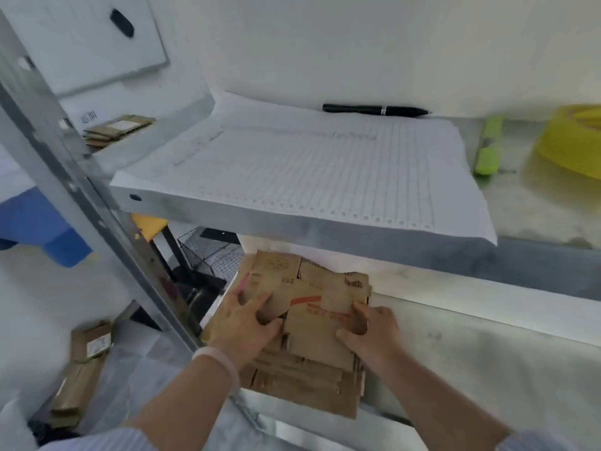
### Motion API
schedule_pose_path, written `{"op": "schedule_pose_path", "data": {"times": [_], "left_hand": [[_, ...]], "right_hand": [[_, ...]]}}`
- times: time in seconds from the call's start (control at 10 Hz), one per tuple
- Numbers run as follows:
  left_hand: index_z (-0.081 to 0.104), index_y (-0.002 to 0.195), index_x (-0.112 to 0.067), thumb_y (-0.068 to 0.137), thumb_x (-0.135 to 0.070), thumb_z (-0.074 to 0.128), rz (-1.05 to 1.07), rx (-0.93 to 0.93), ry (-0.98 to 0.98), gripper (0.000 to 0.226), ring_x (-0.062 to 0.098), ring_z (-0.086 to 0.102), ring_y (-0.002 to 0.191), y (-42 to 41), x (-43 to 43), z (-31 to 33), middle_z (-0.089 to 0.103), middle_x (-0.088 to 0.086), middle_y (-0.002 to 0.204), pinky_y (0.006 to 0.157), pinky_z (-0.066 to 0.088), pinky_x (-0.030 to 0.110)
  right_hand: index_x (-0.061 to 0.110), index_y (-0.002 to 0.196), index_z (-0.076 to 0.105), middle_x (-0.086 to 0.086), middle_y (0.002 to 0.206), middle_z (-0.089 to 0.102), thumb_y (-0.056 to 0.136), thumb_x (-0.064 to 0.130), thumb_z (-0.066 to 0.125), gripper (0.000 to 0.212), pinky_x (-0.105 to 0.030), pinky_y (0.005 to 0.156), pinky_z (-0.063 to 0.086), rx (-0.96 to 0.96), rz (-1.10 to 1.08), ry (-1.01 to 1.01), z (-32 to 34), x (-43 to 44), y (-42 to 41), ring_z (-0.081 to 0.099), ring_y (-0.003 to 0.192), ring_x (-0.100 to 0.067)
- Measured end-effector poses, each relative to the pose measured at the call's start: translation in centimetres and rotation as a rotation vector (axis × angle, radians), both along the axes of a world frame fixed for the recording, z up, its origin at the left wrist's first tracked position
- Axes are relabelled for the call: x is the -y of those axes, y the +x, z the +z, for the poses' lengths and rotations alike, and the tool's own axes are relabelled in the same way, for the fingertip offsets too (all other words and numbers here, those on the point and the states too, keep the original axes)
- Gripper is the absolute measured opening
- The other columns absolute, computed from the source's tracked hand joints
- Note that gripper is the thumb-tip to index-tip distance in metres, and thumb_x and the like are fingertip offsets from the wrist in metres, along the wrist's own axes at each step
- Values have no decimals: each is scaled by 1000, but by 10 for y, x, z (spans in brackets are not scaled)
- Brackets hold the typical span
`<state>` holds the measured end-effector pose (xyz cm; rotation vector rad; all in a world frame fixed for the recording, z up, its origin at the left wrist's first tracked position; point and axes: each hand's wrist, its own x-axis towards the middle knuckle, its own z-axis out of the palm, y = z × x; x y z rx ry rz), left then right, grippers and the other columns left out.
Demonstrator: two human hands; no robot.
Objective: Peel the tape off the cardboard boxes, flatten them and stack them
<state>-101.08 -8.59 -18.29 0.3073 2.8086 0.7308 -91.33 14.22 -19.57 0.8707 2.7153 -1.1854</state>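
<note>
Lwr shelf (pixel 471 353): flat brn box stack (pixel 312 333), red print.

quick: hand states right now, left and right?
Left hand: open, fingers flat, pressing the top flattened box.
Right hand: fingers bent on the same box; grip or press cannot be told.

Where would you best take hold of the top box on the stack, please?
Probably by its left and right edges, reaching in from the front: the top box lies flat on the stack, and the shelf overhead blocks a reach from above.
</note>
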Motion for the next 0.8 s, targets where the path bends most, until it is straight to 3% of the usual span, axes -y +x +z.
{"op": "schedule_pose_path", "data": {"times": [0.2, 0.4, 0.5, 0.7, 0.8], "left_hand": [[29, 142, -50, 78, -77, 44, -181, -65, -236, 72, 24, 12, 144, -18, 13, -25, -3, -11, 157, 118, 22, 42], [17, 151, -37, 92, -65, 27, -428, -301, -340, 66, 16, -1, 148, -19, 13, -43, 6, -7, 161, 121, 1, 39], [16, 148, -45, 97, -57, 25, -508, -283, -340, 53, 13, 0, 148, -17, 10, -46, 8, -9, 161, 119, -2, 42], [30, 142, -44, 95, -51, 39, -512, -226, -314, 49, 17, 12, 147, -21, 2, -32, 21, -9, 157, 120, 7, 48], [38, 138, -38, 94, -49, 43, -493, -266, -269, 46, 19, 24, 142, -19, -6, -20, 31, -6, 151, 118, 20, 44]], "right_hand": [[37, 148, 30, 7, 143, 29, 80, 61, 58, 78, -37, 111, 32, 66, 27, 229, -6, 15, 5, 30, 132, -18], [43, 150, 15, 4, 156, 11, 84, 70, 41, 76, -46, 116, 21, 218, 90, 393, -23, 20, 7, 16, 142, -26], [44, 150, 7, 4, 159, 4, 84, 75, 33, 77, -47, 117, 16, 247, 107, 443, -30, 19, 9, 8, 145, -27], [43, 151, -6, 6, 162, -11, 87, 74, 24, 77, -44, 119, 1, 284, 196, 455, -28, 14, 14, -10, 149, -22], [37, 153, -9, 9, 162, -15, 89, 71, 21, 78, -38, 119, -5, 219, 258, 474, -19, 14, 20, -14, 148, -15]]}}
